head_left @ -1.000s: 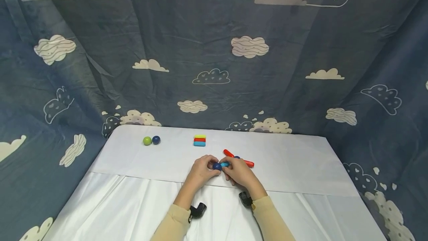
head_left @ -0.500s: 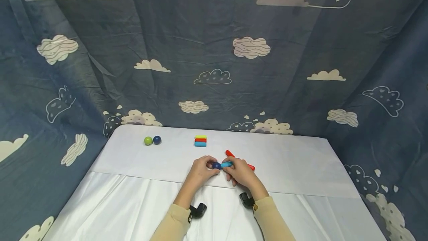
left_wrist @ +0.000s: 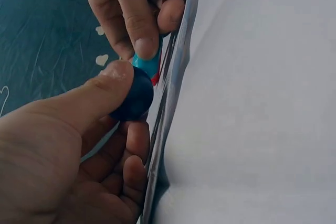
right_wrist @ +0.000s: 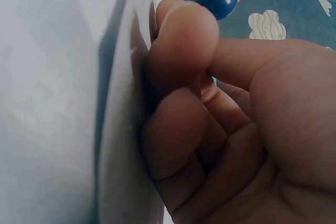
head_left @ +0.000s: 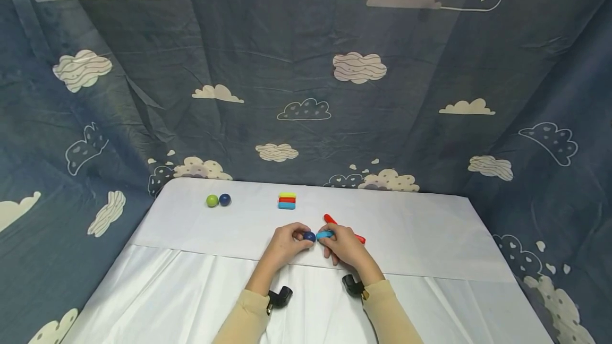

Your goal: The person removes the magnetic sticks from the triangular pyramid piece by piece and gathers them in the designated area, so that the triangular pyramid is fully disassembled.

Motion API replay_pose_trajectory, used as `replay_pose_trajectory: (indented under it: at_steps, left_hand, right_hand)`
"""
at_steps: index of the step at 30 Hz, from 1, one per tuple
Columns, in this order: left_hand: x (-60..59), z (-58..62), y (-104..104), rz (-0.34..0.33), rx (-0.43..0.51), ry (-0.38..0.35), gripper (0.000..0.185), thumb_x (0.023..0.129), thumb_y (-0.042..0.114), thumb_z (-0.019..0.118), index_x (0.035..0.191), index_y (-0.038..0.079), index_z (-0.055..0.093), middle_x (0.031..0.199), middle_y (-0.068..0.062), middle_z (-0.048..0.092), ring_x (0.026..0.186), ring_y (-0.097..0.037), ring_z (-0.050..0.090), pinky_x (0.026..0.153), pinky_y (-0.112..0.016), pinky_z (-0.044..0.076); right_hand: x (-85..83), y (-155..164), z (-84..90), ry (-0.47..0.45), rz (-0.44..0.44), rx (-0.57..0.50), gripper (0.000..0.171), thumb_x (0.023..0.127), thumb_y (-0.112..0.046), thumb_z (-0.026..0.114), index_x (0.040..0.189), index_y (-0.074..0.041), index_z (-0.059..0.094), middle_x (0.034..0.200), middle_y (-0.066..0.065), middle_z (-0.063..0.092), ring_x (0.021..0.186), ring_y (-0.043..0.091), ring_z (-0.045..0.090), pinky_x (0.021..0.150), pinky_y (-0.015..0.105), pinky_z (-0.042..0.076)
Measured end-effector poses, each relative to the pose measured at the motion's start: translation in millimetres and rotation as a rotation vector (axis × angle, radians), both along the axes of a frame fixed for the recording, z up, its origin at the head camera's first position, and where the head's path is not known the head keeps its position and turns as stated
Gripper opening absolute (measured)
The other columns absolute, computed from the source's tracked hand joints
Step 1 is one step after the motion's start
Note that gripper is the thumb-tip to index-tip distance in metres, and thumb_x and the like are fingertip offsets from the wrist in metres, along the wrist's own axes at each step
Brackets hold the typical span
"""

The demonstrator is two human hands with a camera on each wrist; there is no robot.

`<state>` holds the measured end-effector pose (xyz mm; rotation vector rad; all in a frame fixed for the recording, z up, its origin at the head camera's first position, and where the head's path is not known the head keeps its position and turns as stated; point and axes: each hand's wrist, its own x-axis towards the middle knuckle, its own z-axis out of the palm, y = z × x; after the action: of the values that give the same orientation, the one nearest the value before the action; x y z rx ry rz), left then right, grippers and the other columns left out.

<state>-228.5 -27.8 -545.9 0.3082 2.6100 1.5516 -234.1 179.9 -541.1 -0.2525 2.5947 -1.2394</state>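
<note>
1. The near tabletop (head_left: 421, 243) is covered with white cloth, crossed by a seam and creased in front.
2. A glossy, round dark blue ball (head_left: 308, 236), scored by a groove, is pinched between thumb and fingers of the left hand (head_left: 286, 242).
3. A light-blue stick (head_left: 325, 234) is pinched by the right hand (head_left: 346, 244), just beside the ball; whether they touch cannot be told.
4. Red pieces (head_left: 329, 218) are partly hidden behind the right hand.
5. Farther off, yellow (head_left: 287, 195), red (head_left: 287, 199) and blue sticks (head_left: 287, 206) are lined up; a green ball (head_left: 212, 200) and second dark ball (head_left: 224, 199) are set leftward.
6. The space is backed by a cloud-printed dark curtain (head_left: 306, 31).
</note>
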Motion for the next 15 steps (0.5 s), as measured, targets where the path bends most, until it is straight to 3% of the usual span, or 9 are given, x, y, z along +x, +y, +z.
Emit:
replay_pose_trajectory:
  at_steps: [15]
  left_hand:
    - [-4.4, 10.3, -18.6, 0.06, 0.096, -0.005, 0.029, 0.089, 0.025, 0.087, 0.115, 0.014, 0.078, 0.093, 0.0, 0.07, 0.085, -0.012, 0.06, 0.077, -0.026, 0.05]
  right_hand:
    - [1.3, -1.7, 3.1, -0.015, -0.015, 0.007, 0.017, 0.107, -0.021, 0.065, 0.121, -0.012, 0.067, 0.064, 0.0, 0.066, 0.042, 0.014, 0.054, 0.049, 0.025, 0.045]
